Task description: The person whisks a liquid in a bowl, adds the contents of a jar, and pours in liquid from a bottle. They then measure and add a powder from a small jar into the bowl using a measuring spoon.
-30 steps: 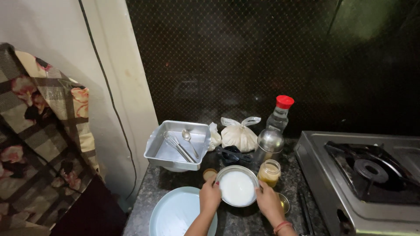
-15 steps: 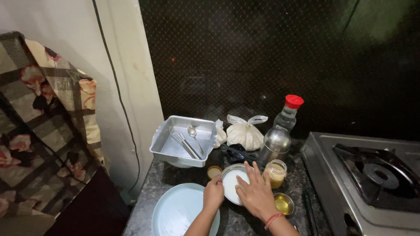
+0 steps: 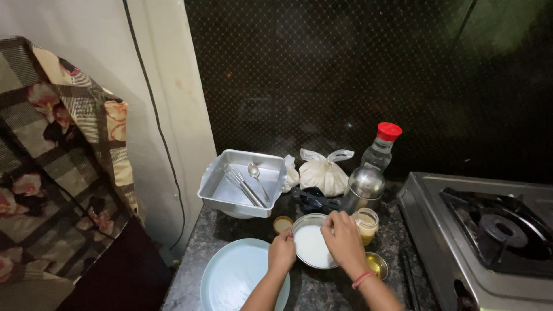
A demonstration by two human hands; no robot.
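Observation:
A round steel bowl of white liquid [image 3: 311,247] sits on the dark stone counter [image 3: 196,270]. My left hand [image 3: 281,253] grips its left rim. My right hand [image 3: 344,242] reaches over the bowl's right side, fingers curled at its rim. A light blue plate [image 3: 233,277] lies just left of the bowl. A small glass jar of yellowish liquid [image 3: 367,223] stands right behind my right hand, and a tiny bowl of oil [image 3: 377,265] sits by my wrist.
A square metal tin [image 3: 242,183] holding a whisk and spoon stands at the back left. A tied white bag [image 3: 324,173], a steel container [image 3: 364,187] and a red-capped bottle [image 3: 383,147] line the back. The gas stove [image 3: 489,230] is on the right.
My right hand moved from the bowl's right edge to over the bowl and now rests at its upper right rim. The camera has tilted and shifted slightly.

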